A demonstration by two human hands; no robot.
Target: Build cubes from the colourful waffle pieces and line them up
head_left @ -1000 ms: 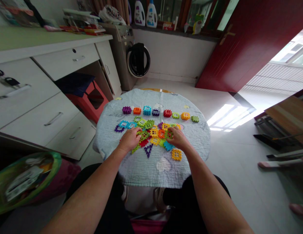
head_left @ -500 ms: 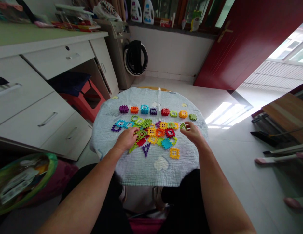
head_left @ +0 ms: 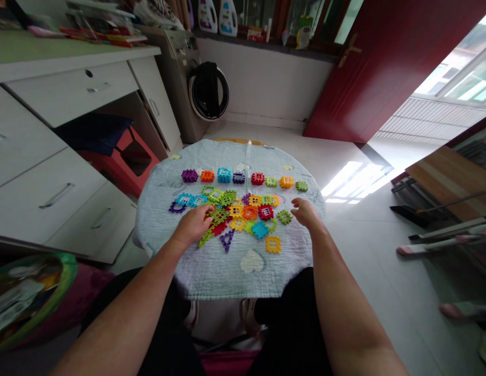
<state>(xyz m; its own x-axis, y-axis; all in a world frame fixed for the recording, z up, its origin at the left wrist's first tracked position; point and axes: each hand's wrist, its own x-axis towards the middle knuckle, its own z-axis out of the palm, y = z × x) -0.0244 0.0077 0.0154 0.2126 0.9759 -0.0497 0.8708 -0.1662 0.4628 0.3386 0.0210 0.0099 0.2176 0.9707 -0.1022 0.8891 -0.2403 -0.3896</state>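
Observation:
My left hand (head_left: 194,223) lies at the left side of a loose heap of plastic interlocking building blocks, its fingers curled against the green lattice pieces (head_left: 218,216). Whether it pinches one is hidden. My right hand (head_left: 305,213) hovers at the heap's right side with fingers apart and nothing in them. Just left of its fingertips a green block piece (head_left: 284,216) lies on the cloth. Nearby are a dark red window piece (head_left: 265,211), a blue square piece (head_left: 260,229), a yellow window piece (head_left: 273,244) and a purple triangle piece (head_left: 227,241).
Behind the heap runs a row of stacked blocks, from a purple stack (head_left: 190,175) to a green one (head_left: 301,186). A pale blue cloth (head_left: 219,277) covers the small table. A washing machine (head_left: 180,78), white drawers (head_left: 50,198) and a waste bin (head_left: 66,271) stand around.
My right hand has let go of the green block piece, which now lies flat on the cloth, and has drawn away from it. The whole view has shifted slightly; my left hand stays by the heap.

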